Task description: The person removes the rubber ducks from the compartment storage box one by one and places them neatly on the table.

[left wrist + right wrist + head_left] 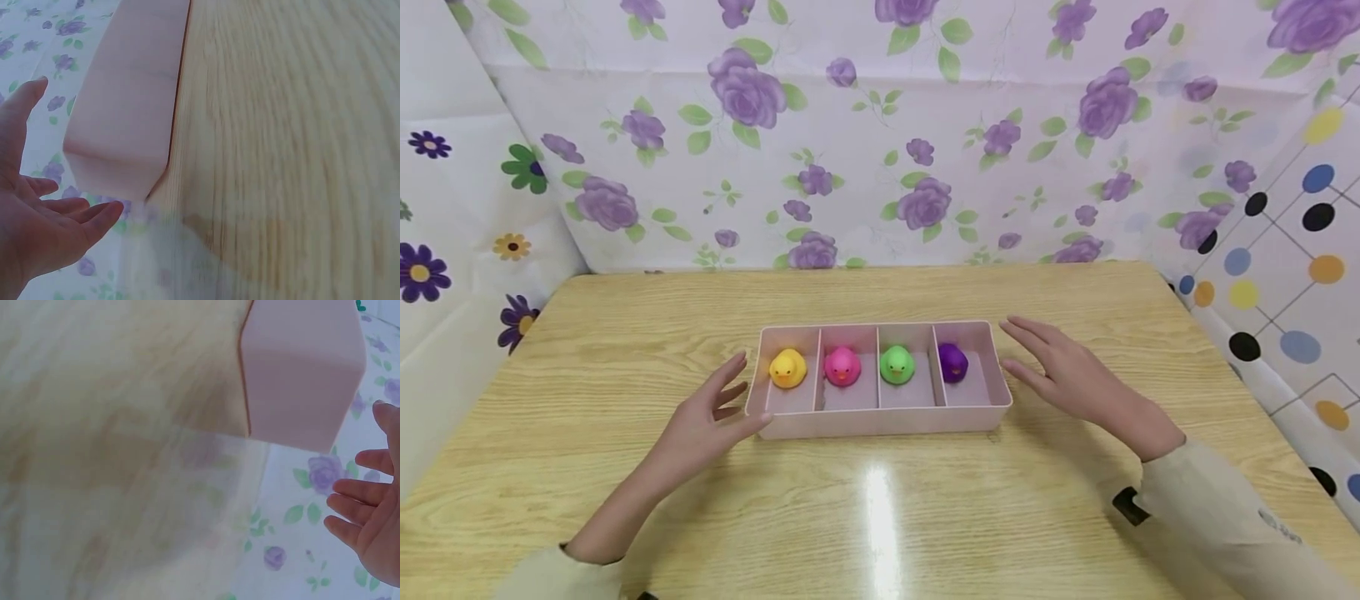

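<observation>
A pale pink box [880, 422] with a row of compartments lies on the wooden table. From left to right, its compartments hold a yellow toy duck [787, 368], a pink duck [842, 367], a green duck [897, 365] and a purple duck [953, 363]. Beside the box's left end is my left hand [703, 429], fingers spread and slightly bent, holding nothing. My right hand [1071, 371] hovers by the right end with its fingers extended. Both wrist views show a gap between the hand and the box's end wall [112, 175].
The wooden table [647, 333] reaches back to a cloth [865, 167] with purple flowers. A flower-print sheet [460, 250] stands at the left and a dotted sheet [1285, 283] at the right. A light reflection lies on the tabletop before the box.
</observation>
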A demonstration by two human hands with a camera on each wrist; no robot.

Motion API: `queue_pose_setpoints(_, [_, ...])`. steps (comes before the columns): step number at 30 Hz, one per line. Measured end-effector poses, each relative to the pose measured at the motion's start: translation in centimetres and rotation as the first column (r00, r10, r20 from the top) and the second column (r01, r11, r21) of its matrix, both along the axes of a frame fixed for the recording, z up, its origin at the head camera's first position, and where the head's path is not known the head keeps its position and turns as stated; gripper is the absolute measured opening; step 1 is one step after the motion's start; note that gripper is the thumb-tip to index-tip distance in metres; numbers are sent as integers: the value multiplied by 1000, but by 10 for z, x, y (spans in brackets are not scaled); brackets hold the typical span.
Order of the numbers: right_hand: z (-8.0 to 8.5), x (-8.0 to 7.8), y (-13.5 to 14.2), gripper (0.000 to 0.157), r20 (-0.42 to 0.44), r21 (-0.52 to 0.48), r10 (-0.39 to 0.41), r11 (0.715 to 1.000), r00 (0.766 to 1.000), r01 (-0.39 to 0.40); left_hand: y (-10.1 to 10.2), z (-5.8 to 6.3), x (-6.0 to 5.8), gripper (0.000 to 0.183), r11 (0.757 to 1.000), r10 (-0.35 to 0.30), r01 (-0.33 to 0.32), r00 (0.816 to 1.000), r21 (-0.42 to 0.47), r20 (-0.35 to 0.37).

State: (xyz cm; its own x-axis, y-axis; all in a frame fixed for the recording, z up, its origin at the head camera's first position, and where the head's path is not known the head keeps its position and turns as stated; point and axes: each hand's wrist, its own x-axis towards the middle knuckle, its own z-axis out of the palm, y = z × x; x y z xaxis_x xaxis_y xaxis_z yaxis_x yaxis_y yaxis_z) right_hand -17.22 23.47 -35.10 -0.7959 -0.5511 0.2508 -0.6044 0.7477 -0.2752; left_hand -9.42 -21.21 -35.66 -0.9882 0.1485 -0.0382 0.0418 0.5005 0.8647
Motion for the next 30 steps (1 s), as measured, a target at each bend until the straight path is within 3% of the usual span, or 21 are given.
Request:
queue_pose_setpoints(9, [8,-6,-17,44,-27,-130,75,988,997,-78,10,3,-14,94,1000,-16,15,999,24,36])
queue_pose_setpoints(15, [13,-10,-26,42,40,-192,104,977,994,-95,14,-1,-19,102,993,-39,29,996,112,84])
queue_pose_setpoints(21, [17,-15,-33,40,98,-190,149,973,984,-129,16,-9,-20,103,985,-53,39,996,168,79])
queue_pose_setpoints(30, [20,-24,-46,38,234,-198,194,969,953,-149,17,-13,-20,104,982,-36,16,994,188,103])
